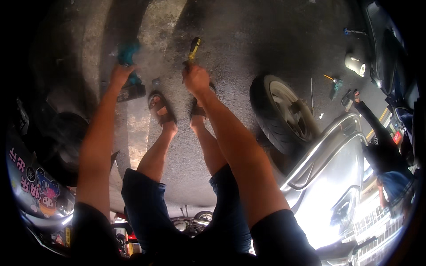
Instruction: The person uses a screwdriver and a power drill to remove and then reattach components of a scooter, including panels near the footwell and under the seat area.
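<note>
The person near me stands over the grey floor [230, 66] in 2 dark sandals [162, 114], both arms reaching forward. The left hand [120, 76] is wrapped round the grip of a teal power drill [128, 52], its body just beyond the fist and its black battery [131, 92] below. The right hand [195, 80] is curled tight round a yellow-and-black handled tool [194, 49], whose handle sticks out past the knuckles, ahead of the right foot; I can't tell what its other end is. Right of that arm sits 1 tilted wheel [290, 110] with a black tyre, near a shiny metal bar [326, 148]. Farther right are a white roll [355, 65], 1 more teal tool [336, 88] and another person's dark sleeve [375, 122]. To the left, a stickered panel [42, 188] shows.
</note>
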`<move>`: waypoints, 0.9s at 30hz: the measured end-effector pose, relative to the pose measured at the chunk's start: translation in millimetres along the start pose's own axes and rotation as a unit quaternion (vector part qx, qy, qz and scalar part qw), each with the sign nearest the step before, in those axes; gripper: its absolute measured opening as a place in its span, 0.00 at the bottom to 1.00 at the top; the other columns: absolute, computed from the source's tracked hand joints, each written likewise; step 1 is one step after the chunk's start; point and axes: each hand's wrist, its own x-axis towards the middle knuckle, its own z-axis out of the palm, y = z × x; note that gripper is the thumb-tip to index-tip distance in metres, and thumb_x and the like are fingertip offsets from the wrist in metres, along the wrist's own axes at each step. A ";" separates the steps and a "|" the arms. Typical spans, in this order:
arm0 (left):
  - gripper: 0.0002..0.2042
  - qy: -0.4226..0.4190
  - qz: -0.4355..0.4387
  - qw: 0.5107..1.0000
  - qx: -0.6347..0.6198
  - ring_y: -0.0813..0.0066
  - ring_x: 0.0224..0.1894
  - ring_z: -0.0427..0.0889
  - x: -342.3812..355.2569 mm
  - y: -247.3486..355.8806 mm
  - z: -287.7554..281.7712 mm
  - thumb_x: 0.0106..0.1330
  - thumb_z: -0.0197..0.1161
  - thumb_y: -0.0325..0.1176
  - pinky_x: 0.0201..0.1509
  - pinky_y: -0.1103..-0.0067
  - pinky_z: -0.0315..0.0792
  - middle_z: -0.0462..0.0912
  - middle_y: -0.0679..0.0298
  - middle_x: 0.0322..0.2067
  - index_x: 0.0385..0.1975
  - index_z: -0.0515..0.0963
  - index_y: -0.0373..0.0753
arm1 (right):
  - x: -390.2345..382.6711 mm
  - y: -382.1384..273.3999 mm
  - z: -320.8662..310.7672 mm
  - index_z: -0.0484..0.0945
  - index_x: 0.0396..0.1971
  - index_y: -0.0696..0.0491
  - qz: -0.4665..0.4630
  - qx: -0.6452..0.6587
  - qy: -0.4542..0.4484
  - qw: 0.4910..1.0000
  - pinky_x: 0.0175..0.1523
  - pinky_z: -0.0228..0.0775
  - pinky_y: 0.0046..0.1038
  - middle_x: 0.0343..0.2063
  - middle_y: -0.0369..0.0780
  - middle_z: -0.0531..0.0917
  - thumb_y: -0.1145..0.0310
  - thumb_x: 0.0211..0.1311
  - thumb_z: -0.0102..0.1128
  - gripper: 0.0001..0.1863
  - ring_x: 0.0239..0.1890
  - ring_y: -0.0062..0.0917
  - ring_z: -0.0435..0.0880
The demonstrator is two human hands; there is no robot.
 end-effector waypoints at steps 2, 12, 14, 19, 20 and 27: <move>0.27 -0.034 -0.015 0.998 0.043 0.51 0.36 0.78 28.2 -27.2 5.3 0.55 0.62 0.56 0.43 0.67 0.71 0.80 0.47 0.33 0.33 0.79 0.31 | 8.9 3.4 14.4 0.77 0.46 0.51 -0.032 0.022 -0.036 0.999 0.45 0.73 0.42 0.31 0.50 0.83 0.60 0.59 0.52 0.18 0.38 0.46 0.81; 0.32 0.040 0.061 0.997 -0.023 0.59 0.50 0.73 -39.5 -11.4 -26.2 0.54 0.68 0.40 0.51 0.71 0.67 0.73 0.52 0.50 0.57 0.65 0.35 | -96.2 34.6 -36.8 0.75 0.48 0.49 0.106 0.007 -0.055 0.993 0.46 0.73 0.40 0.37 0.48 0.82 0.56 0.58 0.55 0.20 0.41 0.44 0.81; 0.26 -0.003 0.021 0.994 -0.111 0.65 0.43 0.75 -99.9 8.5 -32.3 0.56 0.66 0.41 0.44 0.73 0.68 0.76 0.55 0.44 0.53 0.68 0.37 | -146.2 15.8 -99.7 0.77 0.44 0.48 0.134 0.005 -0.131 0.982 0.44 0.73 0.38 0.36 0.48 0.82 0.55 0.59 0.55 0.17 0.41 0.43 0.81; 0.15 -0.175 -0.031 0.940 -0.290 0.78 0.26 0.79 -262.7 127.3 -81.2 0.63 0.61 0.43 0.27 0.80 0.71 0.82 0.64 0.29 0.43 0.76 0.40 | -291.3 -31.6 -247.7 0.78 0.45 0.52 0.177 0.196 -0.034 0.964 0.40 0.74 0.29 0.30 0.43 0.84 0.62 0.58 0.56 0.16 0.32 0.27 0.84; 0.16 -0.192 -0.047 0.954 -0.226 0.76 0.28 0.81 -293.5 167.9 -108.1 0.64 0.59 0.44 0.28 0.80 0.72 0.83 0.64 0.29 0.45 0.75 0.39 | -314.6 -45.1 -277.8 0.77 0.46 0.53 0.169 0.270 -0.016 0.948 0.39 0.74 0.26 0.31 0.42 0.84 0.63 0.60 0.55 0.16 0.32 0.25 0.84; 0.22 -0.142 0.086 0.977 -0.136 0.73 0.30 0.83 -355.8 344.8 -239.3 0.65 0.57 0.47 0.30 0.77 0.76 0.83 0.58 0.32 0.49 0.74 0.34 | -390.1 -32.5 -386.1 0.77 0.43 0.59 0.242 0.414 0.191 0.857 0.32 0.74 0.25 0.28 0.41 0.83 0.66 0.58 0.56 0.16 0.27 0.22 0.82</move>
